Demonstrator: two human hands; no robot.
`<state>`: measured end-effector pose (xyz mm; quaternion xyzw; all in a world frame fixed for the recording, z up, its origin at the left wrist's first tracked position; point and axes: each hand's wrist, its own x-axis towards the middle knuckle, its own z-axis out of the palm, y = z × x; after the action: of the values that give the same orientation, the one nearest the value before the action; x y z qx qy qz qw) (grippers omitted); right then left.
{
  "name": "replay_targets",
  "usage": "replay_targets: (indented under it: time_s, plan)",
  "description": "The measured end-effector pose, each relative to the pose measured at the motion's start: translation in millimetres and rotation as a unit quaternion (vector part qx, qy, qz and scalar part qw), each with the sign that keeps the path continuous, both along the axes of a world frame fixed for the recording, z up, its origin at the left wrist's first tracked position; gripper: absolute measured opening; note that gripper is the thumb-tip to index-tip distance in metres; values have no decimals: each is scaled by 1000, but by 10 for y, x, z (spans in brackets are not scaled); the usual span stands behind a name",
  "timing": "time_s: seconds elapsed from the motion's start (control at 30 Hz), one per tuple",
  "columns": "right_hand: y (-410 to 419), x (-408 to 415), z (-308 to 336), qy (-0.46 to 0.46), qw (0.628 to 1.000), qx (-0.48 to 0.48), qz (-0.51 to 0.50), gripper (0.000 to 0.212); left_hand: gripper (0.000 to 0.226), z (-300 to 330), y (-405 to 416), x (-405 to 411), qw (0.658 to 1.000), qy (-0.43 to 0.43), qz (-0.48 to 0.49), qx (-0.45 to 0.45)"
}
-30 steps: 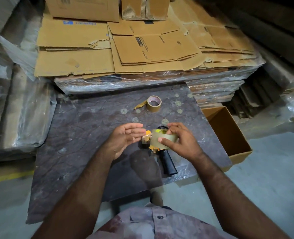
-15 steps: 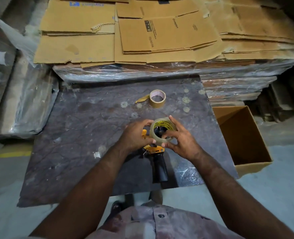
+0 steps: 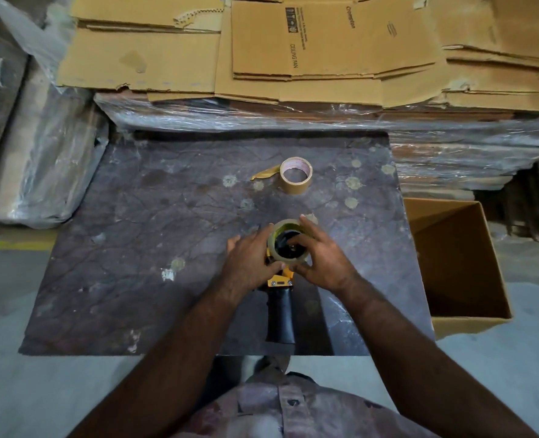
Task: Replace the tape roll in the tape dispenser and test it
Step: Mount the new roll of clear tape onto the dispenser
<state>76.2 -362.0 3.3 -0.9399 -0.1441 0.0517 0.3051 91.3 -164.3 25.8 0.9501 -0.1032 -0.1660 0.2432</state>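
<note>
A yellow tape dispenser [image 3: 281,276] with a black handle lies on the dark table [image 3: 141,235], handle toward me. A clear tape roll [image 3: 285,257] sits flat over the dispenser's black hub. My left hand [image 3: 251,263] grips the roll's left side and the dispenser frame beneath it. My right hand [image 3: 320,259] holds the roll's right side, its fingers reaching over the rim into the core. A nearly spent brown tape roll [image 3: 296,175] with a loose tail lies farther back on the table.
An open cardboard box [image 3: 461,320] stands on the floor to the right of the table. Flattened cartons [image 3: 325,49] are stacked on wrapped pallets behind. Plastic-wrapped bundles [image 3: 40,162] lie at the left.
The clear roll went from upright in my right hand to lying flat on the dispenser hub. Both hands closed in around it, and the camera moved nearer.
</note>
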Motion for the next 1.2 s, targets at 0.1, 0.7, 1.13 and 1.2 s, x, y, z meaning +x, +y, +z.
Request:
replay_targets:
  time_s: [0.1, 0.7, 1.13, 1.2]
  plan:
    - [-40, -24, -20, 31, 999, 12, -16, 84, 83, -24, -20, -28, 1000, 1, -10, 0]
    - [-189, 154, 127, 120, 978, 31, -165, 53, 93, -82, -145, 30, 999, -24, -42, 18]
    - [-140, 100, 197, 180, 981, 3, -70, 104, 95, -60, -87, 167, 998, -20, -66, 1]
    - [-114, 89, 187, 169, 984, -9, -50, 107, 94, -61, -52, 151, 998, -19, -63, -1]
